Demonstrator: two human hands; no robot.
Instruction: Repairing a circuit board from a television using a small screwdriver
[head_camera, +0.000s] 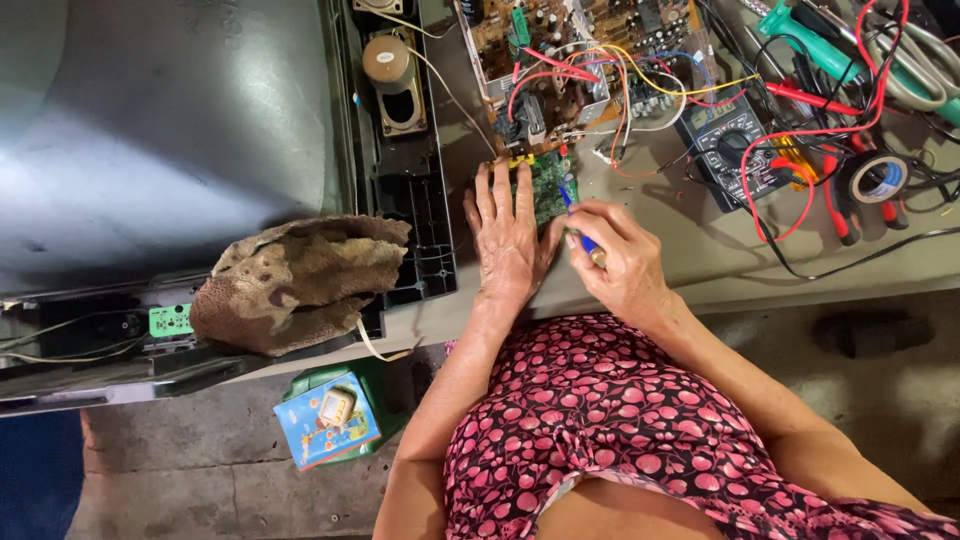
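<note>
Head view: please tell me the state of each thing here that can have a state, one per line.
Left hand: flat, fingers spread, pressing on the green board.
Right hand: closed around the blue tool.
Green board: lying flat on the table, partly under the hand.
Blue tool: held tilted, tip at the board.
Brown board: exposed, wires attached.
Meter: red leads plugged in.
Tape: lying flat.
Rag: crumpled.

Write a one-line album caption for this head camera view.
Left hand flat on a small green circuit board while the right hand works a blue-handled tool on it, workbench strewn with wires.
</note>
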